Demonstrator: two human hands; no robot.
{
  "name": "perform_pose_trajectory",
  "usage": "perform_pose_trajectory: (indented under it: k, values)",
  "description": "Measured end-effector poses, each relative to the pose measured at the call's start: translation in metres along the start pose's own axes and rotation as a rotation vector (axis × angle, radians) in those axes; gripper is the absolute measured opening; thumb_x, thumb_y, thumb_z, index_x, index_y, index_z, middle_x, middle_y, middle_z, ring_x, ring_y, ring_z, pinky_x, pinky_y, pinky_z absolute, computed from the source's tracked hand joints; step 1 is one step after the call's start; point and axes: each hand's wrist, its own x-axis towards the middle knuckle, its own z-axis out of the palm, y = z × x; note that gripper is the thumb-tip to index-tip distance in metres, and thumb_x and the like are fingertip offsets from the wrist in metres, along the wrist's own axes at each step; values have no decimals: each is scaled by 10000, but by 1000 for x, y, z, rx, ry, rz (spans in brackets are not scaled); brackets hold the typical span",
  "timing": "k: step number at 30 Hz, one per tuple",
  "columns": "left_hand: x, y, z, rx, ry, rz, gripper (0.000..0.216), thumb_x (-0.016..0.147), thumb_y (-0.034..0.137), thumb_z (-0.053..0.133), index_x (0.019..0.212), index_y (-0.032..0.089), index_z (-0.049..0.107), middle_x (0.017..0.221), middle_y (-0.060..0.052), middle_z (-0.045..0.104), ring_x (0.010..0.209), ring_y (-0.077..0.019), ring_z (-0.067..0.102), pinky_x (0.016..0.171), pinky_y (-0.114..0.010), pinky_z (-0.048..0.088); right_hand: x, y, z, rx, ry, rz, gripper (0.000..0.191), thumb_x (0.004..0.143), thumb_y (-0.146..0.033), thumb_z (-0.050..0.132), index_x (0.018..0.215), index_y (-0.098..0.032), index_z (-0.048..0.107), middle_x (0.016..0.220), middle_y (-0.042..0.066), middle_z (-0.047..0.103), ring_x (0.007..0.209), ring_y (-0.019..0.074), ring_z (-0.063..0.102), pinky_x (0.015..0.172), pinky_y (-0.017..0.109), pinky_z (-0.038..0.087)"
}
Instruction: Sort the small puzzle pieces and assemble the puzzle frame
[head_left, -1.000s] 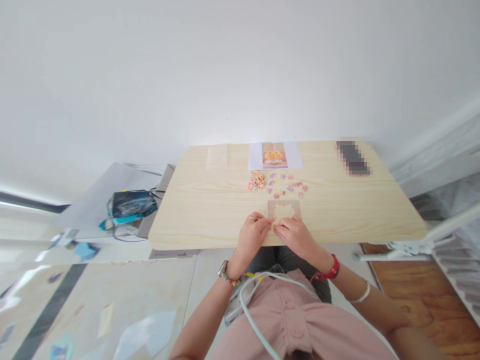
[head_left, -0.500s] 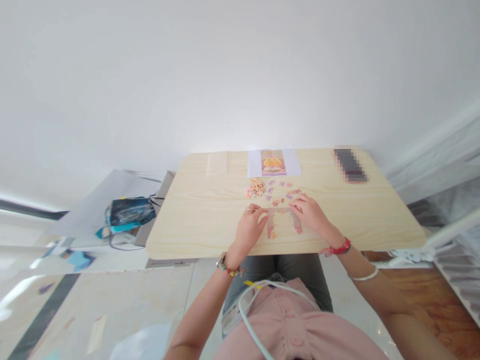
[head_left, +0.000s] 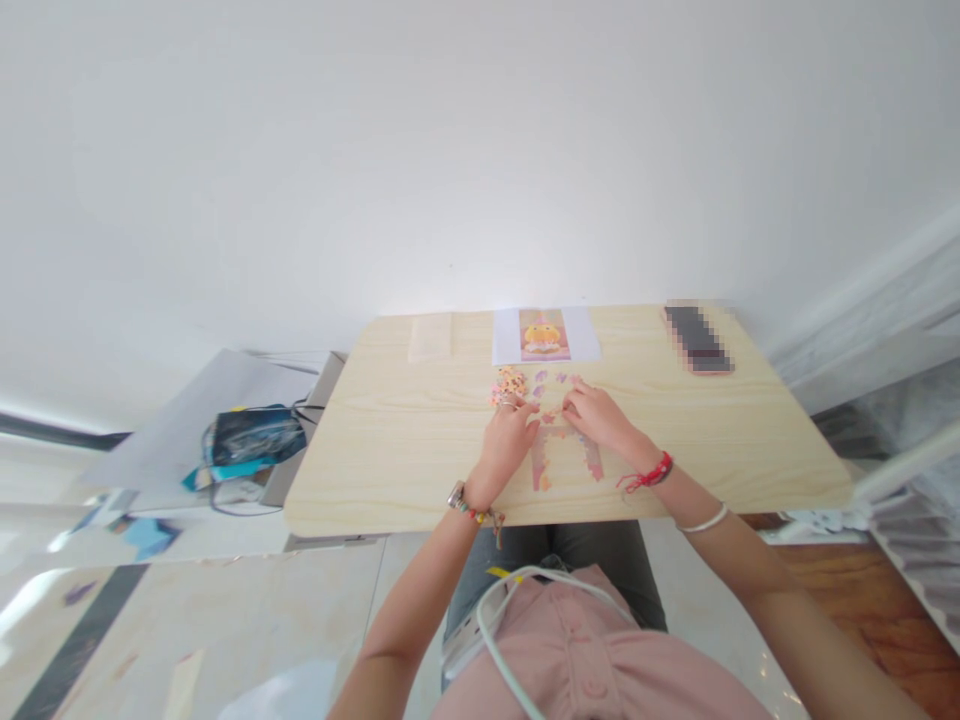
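Observation:
A partly built jigsaw frame (head_left: 564, 458) lies on the pale wooden table (head_left: 405, 450) near its front edge. Loose puzzle pieces (head_left: 510, 384) are scattered just beyond it, more of them (head_left: 559, 379) to the right. My left hand (head_left: 508, 438), a ring on one finger, rests with curled fingers at the frame's top left corner. My right hand (head_left: 602, 420) reaches in from the right, fingers drawn together over the loose pieces. The fingertips of both hands nearly meet above the frame. What they pinch is too small to see.
A printed reference picture (head_left: 544, 335) lies at the table's far edge, with a clear plastic bag (head_left: 430, 337) to its left and a blurred phone (head_left: 694, 338) at the far right. A dark bag (head_left: 246, 440) sits on the floor to the left. A white rack (head_left: 885, 480) stands on the right.
Both hands have moved away from the frame's near edge toward the loose pieces. The right hand went first. The view has tilted slightly.

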Motion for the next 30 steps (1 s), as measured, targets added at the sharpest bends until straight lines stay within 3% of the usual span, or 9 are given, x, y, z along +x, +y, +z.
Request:
perform_pose_trajectory:
  k: [8, 21, 25, 30]
  values:
    - [3, -6, 6, 20, 19, 0, 240, 775, 113, 494, 976, 183, 604, 996, -71, 551, 897, -177, 559, 807, -306, 459, 0, -21, 7, -29, 50, 29, 224, 810, -328, 513, 741, -144, 622, 771, 83, 579, 724, 187, 543, 702, 319, 386]
    - [2, -7, 8, 38, 21, -27, 229, 789, 140, 474, 972, 186, 603, 1007, -74, 542, 877, -176, 554, 759, -290, 459, 5, -26, 13, -94, 85, 86, 207, 817, -290, 486, 782, -132, 615, 809, 98, 590, 743, 202, 549, 721, 336, 382]
    - [1, -8, 6, 28, 23, -30, 232, 790, 132, 467, 970, 189, 602, 990, -69, 546, 869, -167, 555, 770, -288, 453, 0, -14, 8, -6, 99, 62, 197, 812, -316, 508, 778, -149, 607, 828, 83, 586, 775, 193, 549, 726, 319, 386]
    - [-2, -9, 1, 29, 29, -23, 210, 791, 127, 461, 931, 179, 609, 977, -71, 552, 882, -177, 552, 786, -304, 452, -9, 25, -6, 85, 163, 122, 163, 824, -207, 463, 776, -167, 614, 800, 53, 570, 758, 153, 536, 701, 259, 393]
